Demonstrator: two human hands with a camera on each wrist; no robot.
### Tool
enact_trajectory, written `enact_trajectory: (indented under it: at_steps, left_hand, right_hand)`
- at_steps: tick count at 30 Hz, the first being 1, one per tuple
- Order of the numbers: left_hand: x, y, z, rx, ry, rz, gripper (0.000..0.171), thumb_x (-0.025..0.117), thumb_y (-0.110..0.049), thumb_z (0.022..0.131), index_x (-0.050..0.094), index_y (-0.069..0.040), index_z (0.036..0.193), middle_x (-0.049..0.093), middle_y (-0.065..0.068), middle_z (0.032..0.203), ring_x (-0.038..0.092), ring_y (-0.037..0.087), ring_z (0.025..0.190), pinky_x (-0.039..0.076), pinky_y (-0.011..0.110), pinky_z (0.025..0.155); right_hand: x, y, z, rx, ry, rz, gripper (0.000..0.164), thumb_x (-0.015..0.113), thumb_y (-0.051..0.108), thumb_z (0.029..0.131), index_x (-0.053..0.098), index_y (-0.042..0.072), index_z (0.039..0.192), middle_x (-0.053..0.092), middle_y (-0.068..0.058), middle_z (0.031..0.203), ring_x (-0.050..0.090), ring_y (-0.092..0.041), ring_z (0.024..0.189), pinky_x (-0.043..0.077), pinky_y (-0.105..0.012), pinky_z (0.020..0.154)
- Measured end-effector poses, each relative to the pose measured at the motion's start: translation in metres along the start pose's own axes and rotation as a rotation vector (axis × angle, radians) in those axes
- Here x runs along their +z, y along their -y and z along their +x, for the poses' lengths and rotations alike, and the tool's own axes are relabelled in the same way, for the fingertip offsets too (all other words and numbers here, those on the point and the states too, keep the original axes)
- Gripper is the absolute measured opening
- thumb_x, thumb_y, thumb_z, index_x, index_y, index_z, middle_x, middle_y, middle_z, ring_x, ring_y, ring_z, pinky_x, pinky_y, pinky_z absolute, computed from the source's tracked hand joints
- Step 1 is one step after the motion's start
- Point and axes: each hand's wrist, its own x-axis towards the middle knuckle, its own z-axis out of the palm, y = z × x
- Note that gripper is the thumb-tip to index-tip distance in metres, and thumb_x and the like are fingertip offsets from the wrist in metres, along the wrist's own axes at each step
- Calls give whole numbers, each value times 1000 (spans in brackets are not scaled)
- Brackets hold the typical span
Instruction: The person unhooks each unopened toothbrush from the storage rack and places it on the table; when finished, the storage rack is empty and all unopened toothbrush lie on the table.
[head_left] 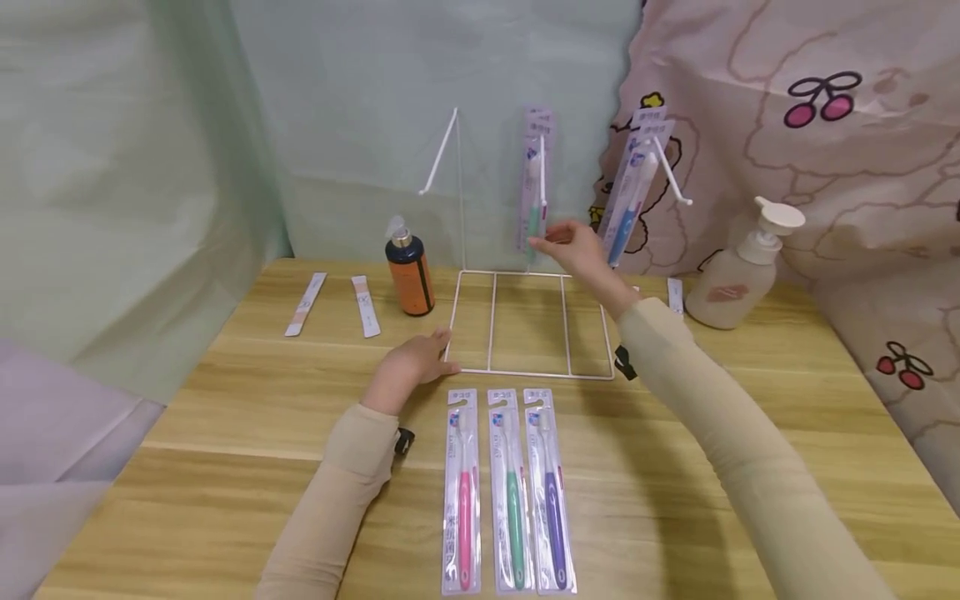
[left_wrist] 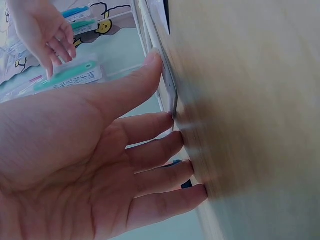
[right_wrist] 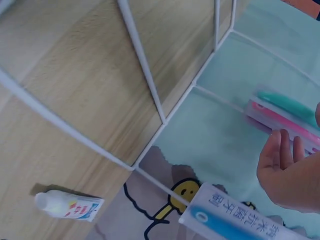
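Observation:
My right hand (head_left: 577,250) pinches the lower end of a packaged toothbrush (head_left: 533,218) with a green handle, which hangs on the middle hook of a white wire rack (head_left: 528,373). Behind it hangs a pink-handled packaged toothbrush (right_wrist: 265,111), seen in the right wrist view. Down at the rack's front left corner, my left hand (head_left: 420,358) has its thumb against the base wire, its straight fingers touching the tabletop. Blue-handled packaged toothbrushes (head_left: 628,208) hang on the right hook; the left hook (head_left: 441,154) holds none.
Pink, green and purple packaged toothbrushes (head_left: 512,492) lie in a row before the rack. An orange pump bottle (head_left: 412,279) stands left, a white pump bottle (head_left: 731,283) right. Paper strips (head_left: 366,306) lie at the left, and a small white tube (right_wrist: 70,205) lies beside the rack.

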Motion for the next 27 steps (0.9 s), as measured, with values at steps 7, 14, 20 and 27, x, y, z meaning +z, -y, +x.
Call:
enact_trajectory:
  at_steps: [7, 14, 20, 27]
  left_hand:
    - [-1, -2, 0, -6, -12, 4, 71, 52, -38, 95, 19, -5, 149, 20, 17, 153, 29, 38, 135, 29, 48, 110]
    - [0, -1, 1, 3, -5, 19, 71, 51, -38, 95, 19, -5, 149, 19, 16, 153, 28, 38, 135, 29, 47, 110]
    - [0, 0, 0, 0, 6, 22, 71, 51, -38, 95, 18, -5, 149, 17, 17, 154, 26, 39, 136, 26, 48, 111]
    - [-1, -1, 1, 4, 7, 34, 71, 50, -38, 95, 18, -4, 149, 16, 17, 154, 24, 40, 137, 26, 49, 111]
  right_hand:
    - [8, 14, 2, 79, 22, 43, 55, 70, 38, 82, 54, 5, 123, 57, -9, 123, 52, -23, 111, 43, -40, 97]
    - [12, 18, 1, 85, 14, 55, 45, 65, 33, 87, 56, 4, 121, 59, -10, 121, 54, -23, 108, 44, -39, 96]
    - [4, 10, -5, 60, 29, -9, 44, 64, 36, 88, 57, 6, 118, 60, -9, 118, 54, -23, 106, 45, -39, 95]
    - [-10, 1, -17, -20, 13, -97, 42, 62, 35, 89, 59, 1, 114, 62, -14, 110, 53, -21, 92, 47, -32, 77]
